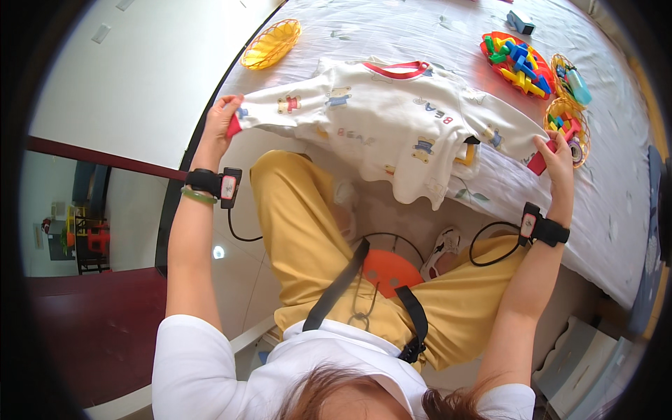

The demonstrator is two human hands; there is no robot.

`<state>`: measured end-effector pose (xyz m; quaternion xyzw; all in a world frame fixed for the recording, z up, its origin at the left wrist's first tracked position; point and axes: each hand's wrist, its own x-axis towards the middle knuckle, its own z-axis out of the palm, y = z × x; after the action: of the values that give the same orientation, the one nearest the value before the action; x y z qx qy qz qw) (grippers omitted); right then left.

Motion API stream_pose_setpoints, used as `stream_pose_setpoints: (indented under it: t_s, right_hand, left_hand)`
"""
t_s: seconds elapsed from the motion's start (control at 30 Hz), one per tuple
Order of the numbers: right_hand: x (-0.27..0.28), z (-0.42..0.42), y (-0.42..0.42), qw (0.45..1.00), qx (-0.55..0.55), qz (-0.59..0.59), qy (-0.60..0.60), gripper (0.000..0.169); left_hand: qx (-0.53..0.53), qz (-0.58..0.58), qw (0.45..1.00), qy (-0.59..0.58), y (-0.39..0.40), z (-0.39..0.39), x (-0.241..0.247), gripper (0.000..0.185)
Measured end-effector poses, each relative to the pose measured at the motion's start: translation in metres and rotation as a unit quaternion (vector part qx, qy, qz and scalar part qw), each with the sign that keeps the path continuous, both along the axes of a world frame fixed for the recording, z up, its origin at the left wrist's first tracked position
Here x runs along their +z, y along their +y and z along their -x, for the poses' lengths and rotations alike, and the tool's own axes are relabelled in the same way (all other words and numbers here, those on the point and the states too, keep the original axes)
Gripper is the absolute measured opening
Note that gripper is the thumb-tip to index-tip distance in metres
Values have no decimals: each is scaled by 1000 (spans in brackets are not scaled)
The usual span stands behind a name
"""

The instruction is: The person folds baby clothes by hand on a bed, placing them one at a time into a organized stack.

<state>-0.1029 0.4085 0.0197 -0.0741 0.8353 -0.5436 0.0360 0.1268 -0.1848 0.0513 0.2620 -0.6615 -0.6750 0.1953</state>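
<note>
A white child's long-sleeved top (378, 121) with bear prints and a red neckband is spread out in front of me. Its collar end rests on the bed, and the hem hangs over the bed's edge above my knees. My left hand (223, 113) pinches the left sleeve's red cuff. At the other end, my right hand (557, 155) grips the right sleeve's red cuff, so both sleeves are stretched outward. Under the top, a piece of yellow-and-white cloth (466, 156) shows at its right side; what it belongs to is mostly hidden.
The bed (598, 220) has a white leaf-patterned sheet. A yellow basket (271, 44) stands far left. At the right are a red basket of plastic blocks (520, 63), two smaller filled baskets (567, 118) and a blue-grey box (521, 22). An orange seat (391, 270) shows between my legs.
</note>
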Motion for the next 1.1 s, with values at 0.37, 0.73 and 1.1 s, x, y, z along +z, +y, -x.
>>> stream_pose_setpoints:
  t_s: [0.37,0.73,1.1]
  right_hand:
    - [5,-2,-8,985,-25,166,-42,36]
    - [8,-7,-9,988,-15,148,-36,36]
    - [13,-10,-14,988,-28,151,-32,37]
  left_hand:
    - [-189,21,979,74,110,57,65,41]
    - [-348,80,933,47,210,135,28,43]
    - [-342,514,774,137,214,140,-7,27]
